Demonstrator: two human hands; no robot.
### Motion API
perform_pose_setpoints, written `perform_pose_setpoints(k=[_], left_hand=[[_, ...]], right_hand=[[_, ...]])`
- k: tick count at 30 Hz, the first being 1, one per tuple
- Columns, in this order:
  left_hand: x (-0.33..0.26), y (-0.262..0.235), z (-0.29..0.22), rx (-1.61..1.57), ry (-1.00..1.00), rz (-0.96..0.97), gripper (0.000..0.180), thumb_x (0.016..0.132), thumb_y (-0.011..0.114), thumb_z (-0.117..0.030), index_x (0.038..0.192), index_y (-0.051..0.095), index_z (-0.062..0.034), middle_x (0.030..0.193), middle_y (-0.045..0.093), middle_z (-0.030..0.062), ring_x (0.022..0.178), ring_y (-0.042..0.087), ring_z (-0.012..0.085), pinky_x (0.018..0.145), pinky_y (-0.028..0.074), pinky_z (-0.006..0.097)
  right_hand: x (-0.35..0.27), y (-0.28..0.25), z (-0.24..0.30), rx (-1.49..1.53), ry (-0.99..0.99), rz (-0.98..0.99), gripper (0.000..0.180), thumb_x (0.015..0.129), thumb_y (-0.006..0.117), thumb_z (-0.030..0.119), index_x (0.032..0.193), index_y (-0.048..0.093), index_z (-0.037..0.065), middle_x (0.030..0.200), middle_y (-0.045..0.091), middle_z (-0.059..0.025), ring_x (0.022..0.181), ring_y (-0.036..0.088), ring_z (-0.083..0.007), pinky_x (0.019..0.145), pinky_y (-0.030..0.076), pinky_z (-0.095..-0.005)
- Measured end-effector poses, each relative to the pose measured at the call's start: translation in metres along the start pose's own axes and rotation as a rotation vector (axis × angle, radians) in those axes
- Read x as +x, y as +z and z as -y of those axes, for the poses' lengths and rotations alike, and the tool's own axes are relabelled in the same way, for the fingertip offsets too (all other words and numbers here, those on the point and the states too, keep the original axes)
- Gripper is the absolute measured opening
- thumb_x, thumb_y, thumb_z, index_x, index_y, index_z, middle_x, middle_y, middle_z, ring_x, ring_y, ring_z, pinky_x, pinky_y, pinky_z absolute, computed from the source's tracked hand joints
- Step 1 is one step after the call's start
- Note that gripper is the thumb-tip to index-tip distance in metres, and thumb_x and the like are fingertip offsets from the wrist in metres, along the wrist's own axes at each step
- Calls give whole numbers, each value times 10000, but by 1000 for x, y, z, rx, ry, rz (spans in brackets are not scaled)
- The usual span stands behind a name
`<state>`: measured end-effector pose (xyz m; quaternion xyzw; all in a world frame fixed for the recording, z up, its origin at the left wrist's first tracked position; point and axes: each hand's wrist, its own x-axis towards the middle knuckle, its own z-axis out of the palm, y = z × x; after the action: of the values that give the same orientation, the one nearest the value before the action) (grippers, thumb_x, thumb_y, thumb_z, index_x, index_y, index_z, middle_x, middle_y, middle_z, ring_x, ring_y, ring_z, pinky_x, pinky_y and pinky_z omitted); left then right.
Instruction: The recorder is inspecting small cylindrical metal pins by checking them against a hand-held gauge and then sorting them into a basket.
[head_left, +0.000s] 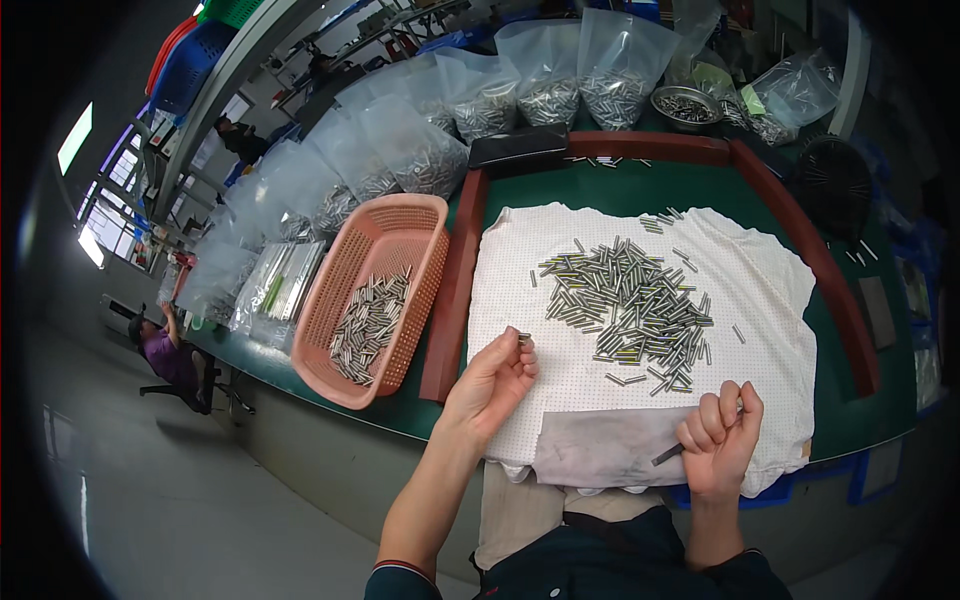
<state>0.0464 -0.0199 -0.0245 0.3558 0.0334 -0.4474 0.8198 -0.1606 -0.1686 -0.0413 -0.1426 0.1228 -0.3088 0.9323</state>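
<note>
1. Stained grey cloth (600, 450), flat along the near edge of the white cloth (510, 265).
2. Right hand (716, 440), clenched around a slim dark tool (667, 456), 1 end jutting over the stained grey cloth.
3. Left hand (495, 382), fingers curled, pinching 1 short metal pin (524, 338) at the fingertips.
4. Pin pile (640, 310), heaped mid-white cloth, strays around.
5. Pink basket (388, 232), left of the white cloth, more pins (370, 325) inside.
6. Red-brown rail (650, 147), along 3 sides of the green tabletop (540, 188).
7. Clear bags (622, 75) of metal parts, beyond the rail; metal bowl (659, 110) alongside, similarly filled.
</note>
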Motion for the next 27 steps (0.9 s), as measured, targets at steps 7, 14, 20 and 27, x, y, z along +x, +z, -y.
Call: perform_pose_setpoints(k=[7,14,20,27], left_hand=[[-62,15,-71,1615,1425,-333,136,699,567,101,818,570,35,822,578,76,760,552,179,695,426,271],[-56,4,-78,1940,1455,-599,165,655,617,46,809,579,-1,806,541,87,778,510,241,675,411,316],[-3,28,-19,1899,1116,40,89,649,606,29,722,571,-9,711,519,90,684,495,257,606,401,343],[34,29,3,1899,924,160,58,667,597,18,724,589,10,692,538,93,690,511,234,624,410,322]], right_hand=[[2,-2,0,-14,-2,12,387,912,248,307,575,302,123,441,237,24,356,163,-75,360,171,-229],[2,-2,-1,-19,3,11,388,914,243,307,578,302,123,442,243,24,357,160,-75,364,172,-230],[1,-2,1,-20,-3,1,389,915,241,309,578,303,125,442,246,25,359,161,-76,366,173,-229],[2,-4,1,-14,8,-1,395,916,232,311,577,308,124,442,249,23,359,162,-77,368,175,-231]])
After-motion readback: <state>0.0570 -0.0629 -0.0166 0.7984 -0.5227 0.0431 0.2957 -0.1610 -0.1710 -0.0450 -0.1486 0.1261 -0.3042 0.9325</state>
